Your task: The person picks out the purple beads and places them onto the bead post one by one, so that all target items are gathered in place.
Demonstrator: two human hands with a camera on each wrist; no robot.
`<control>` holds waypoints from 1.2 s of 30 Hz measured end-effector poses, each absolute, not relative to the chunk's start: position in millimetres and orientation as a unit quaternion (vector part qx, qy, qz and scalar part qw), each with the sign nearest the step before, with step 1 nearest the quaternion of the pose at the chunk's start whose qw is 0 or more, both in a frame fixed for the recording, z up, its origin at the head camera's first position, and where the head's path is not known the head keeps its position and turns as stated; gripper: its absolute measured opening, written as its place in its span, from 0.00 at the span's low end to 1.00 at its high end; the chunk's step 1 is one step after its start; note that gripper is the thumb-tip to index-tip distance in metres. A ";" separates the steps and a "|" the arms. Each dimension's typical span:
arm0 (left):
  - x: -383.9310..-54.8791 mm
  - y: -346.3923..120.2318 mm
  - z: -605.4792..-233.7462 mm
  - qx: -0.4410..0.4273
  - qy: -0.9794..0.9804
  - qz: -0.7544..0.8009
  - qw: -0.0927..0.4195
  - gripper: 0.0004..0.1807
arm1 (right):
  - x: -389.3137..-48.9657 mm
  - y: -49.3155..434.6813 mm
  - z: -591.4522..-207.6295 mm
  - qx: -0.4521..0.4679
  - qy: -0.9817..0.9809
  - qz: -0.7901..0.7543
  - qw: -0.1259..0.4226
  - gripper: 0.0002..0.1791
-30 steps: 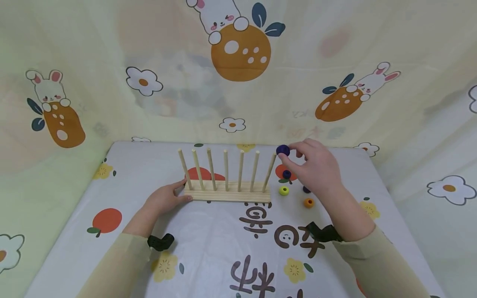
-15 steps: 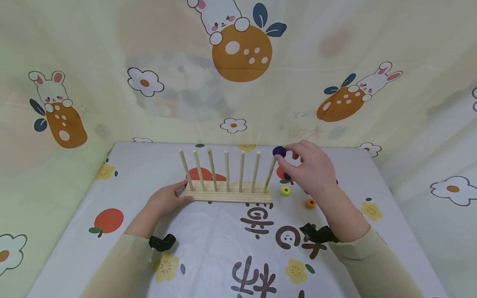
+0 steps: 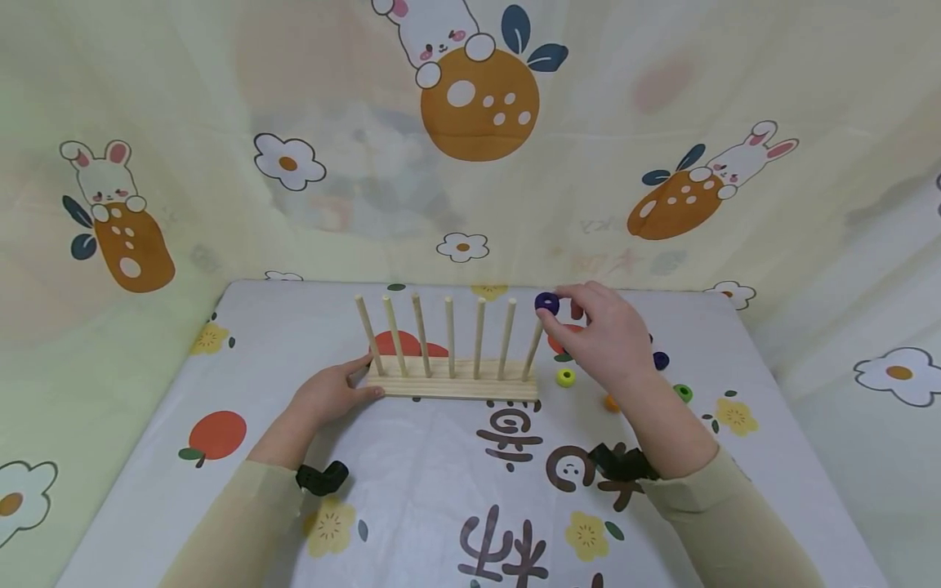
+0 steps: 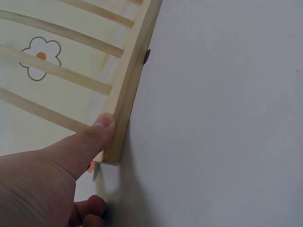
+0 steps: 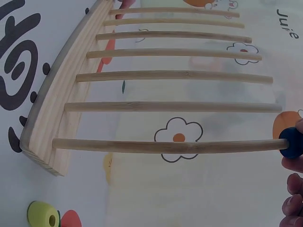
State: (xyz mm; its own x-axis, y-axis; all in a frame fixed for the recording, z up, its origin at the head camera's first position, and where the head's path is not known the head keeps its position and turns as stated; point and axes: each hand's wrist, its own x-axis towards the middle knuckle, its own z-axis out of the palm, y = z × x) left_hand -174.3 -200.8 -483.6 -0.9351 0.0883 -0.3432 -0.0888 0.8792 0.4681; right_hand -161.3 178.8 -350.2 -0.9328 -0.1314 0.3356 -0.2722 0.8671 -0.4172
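Observation:
A wooden rack with a row of several upright pegs stands on the table, its pale base facing me. My left hand grips the left end of that base; in the left wrist view the thumb presses on its edge. Between thumb and fingertips, my right hand pinches a dark blue bead at the top of the rightmost peg. Seen from the right wrist, the peg's tip meets the bead; whether it has entered the hole cannot be told. No beads sit on the other pegs.
Loose beads lie right of the rack: a yellow-green one, an orange one partly behind the right wrist, a dark blue one and a green one. A printed cloth covers the table; a patterned curtain hangs behind.
My right hand has moved a little left and down, bringing the dark blue bead to the rightmost peg's tip and tilting it so its hole shows. The left hand keeps its grip on the rack.

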 end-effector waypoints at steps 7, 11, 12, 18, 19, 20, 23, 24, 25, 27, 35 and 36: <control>-175.8 -200.7 -485.1 0.003 0.954 0.241 0.179 0.45 | -159.0 182.2 -358.0 0.101 -0.955 0.241 0.143 0.24; -176.6 -200.8 -487.1 0.002 0.953 0.241 0.181 0.46 | -158.4 182.8 -360.7 0.099 -0.954 0.245 0.145 0.24; -176.6 -200.8 -487.2 0.002 0.954 0.240 0.181 0.46 | -158.3 182.7 -360.9 0.097 -0.954 0.245 0.145 0.25; -177.0 -202.3 -488.6 0.000 0.954 0.237 0.183 0.46 | -157.3 180.9 -359.2 0.087 -0.956 0.241 0.147 0.25; -177.2 -202.7 -489.1 0.000 0.954 0.236 0.183 0.46 | -157.3 180.5 -358.9 0.086 -0.956 0.240 0.147 0.25; -177.0 -203.0 -489.2 0.000 0.954 0.236 0.184 0.46 | -157.3 180.3 -358.4 0.084 -0.956 0.240 0.147 0.25; -176.6 -203.8 -490.0 0.002 0.955 0.234 0.183 0.46 | -157.1 179.4 -357.1 0.082 -0.956 0.242 0.146 0.25; -176.5 -203.8 -490.1 0.001 0.955 0.235 0.183 0.46 | -157.3 179.2 -357.1 0.082 -0.956 0.242 0.145 0.25; -176.5 -204.0 -490.3 0.000 0.955 0.235 0.183 0.46 | -157.5 179.1 -357.1 0.083 -0.956 0.242 0.144 0.25; -176.7 -203.8 -490.7 0.002 0.955 0.234 0.182 0.46 | -157.7 179.4 -356.7 0.086 -0.956 0.240 0.145 0.25; -177.0 -202.7 -489.5 0.003 0.955 0.235 0.179 0.46 | -157.6 181.8 -354.6 0.105 -0.951 0.237 0.167 0.22; -176.8 -202.7 -489.8 0.001 0.955 0.235 0.180 0.46 | -157.6 182.1 -354.9 0.107 -0.950 0.239 0.171 0.21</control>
